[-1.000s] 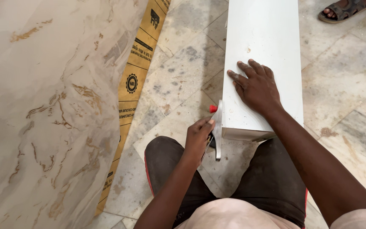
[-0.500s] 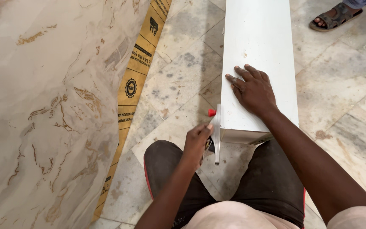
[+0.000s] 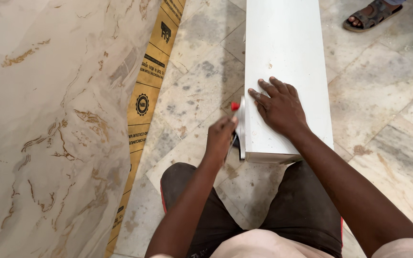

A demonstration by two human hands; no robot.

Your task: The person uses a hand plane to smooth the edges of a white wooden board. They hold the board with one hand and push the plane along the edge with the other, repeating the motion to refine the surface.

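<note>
A long white rectangular box-shaped panel lies on the mottled grey stone tile floor, its near end just in front of the person's knees in dark shorts. The right hand rests flat on the panel's top face near that end, fingers spread and pointing up and to the left, the grip open and holding nothing. The left hand is beside the panel's left edge, its grip closed around a small tool with a red tip; the red tip pokes out above the fingers, just beside a thin pale strip that stands along the panel's left side. What kind of tool it is cannot be told. To the left, well apart from the hands, a large beige marble-patterned sheet fills that side, bordered by a yellow-brown printed cardboard strip. At the top right, another person's foot in a dark sandal stands on the floor.
</note>
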